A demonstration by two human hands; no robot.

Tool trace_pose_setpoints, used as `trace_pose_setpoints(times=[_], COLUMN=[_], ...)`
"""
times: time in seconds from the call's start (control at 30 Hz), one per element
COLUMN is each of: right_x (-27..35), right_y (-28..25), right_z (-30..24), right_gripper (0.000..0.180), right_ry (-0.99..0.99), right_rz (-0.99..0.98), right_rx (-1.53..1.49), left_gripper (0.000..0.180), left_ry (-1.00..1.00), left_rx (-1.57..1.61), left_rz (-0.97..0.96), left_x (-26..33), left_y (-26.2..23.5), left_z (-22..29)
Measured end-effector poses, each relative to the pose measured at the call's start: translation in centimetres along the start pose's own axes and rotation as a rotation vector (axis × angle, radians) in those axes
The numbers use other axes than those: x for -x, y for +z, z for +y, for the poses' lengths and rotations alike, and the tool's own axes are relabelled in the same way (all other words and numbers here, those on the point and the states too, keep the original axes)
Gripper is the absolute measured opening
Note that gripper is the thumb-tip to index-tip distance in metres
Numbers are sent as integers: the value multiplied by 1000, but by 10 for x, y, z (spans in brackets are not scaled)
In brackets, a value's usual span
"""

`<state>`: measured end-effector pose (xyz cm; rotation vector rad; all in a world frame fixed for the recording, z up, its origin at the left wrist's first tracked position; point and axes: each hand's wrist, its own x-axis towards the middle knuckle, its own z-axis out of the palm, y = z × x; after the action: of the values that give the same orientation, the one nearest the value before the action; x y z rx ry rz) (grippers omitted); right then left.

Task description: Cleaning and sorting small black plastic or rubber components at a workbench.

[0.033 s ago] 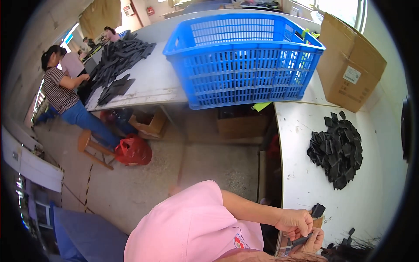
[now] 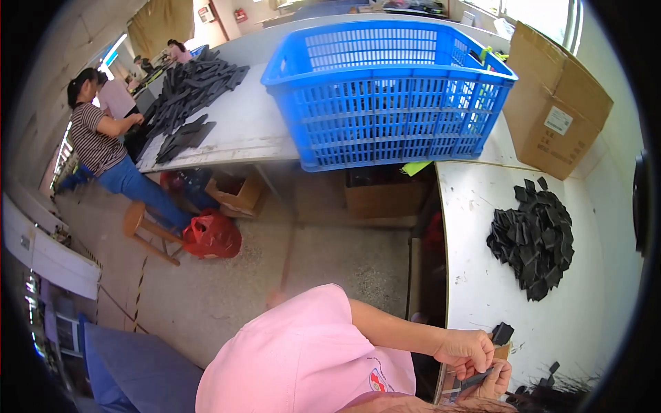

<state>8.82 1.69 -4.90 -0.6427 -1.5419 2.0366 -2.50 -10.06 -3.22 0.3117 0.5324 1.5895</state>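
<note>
My left hand (image 2: 465, 350) reaches over the edge of the white table at the lower right, its fingers closed in a pinch. Just below it, my right hand (image 2: 497, 383) has its fingers curled round one end of a small dark strip (image 2: 475, 378). The left fingertips meet the same strip from above; exactly how they grip it is partly hidden. A small black piece (image 2: 502, 334) lies just past my hands. Farther off on this table is a heap of small flat black pieces (image 2: 531, 241).
A large blue plastic crate (image 2: 392, 117) stands on the far table beside a cardboard box (image 2: 561, 103). Long black strips (image 2: 189, 89) are piled at the far left, near a person in a striped top (image 2: 100, 138). A red bag (image 2: 212, 234) and wooden stool (image 2: 141, 224) are on the floor.
The view has shifted very slightly. Both hands keep the same pose at the dark strip.
</note>
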Motion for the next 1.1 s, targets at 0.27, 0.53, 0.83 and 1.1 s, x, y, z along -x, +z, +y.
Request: trace_pose_setpoints(times=[0.27, 0.53, 0.83, 1.1], right_x=[-7, 5, -15, -25], right_y=[24, 35, 16, 4], right_z=[6, -19, 4, 16], right_gripper=[19, 11, 15, 17], right_ry=[-92, -1, 79, 122], right_rz=[26, 22, -3, -70], right_rx=[17, 329, 312, 213], left_gripper=[8, 9, 9, 8], left_ry=[109, 144, 270, 255], left_rx=[-94, -115, -243, -256], left_rz=[47, 83, 134, 111], left_x=[13, 14, 16, 15], left_y=[-5, -10, -13, -23], left_z=[7, 11, 11, 13])
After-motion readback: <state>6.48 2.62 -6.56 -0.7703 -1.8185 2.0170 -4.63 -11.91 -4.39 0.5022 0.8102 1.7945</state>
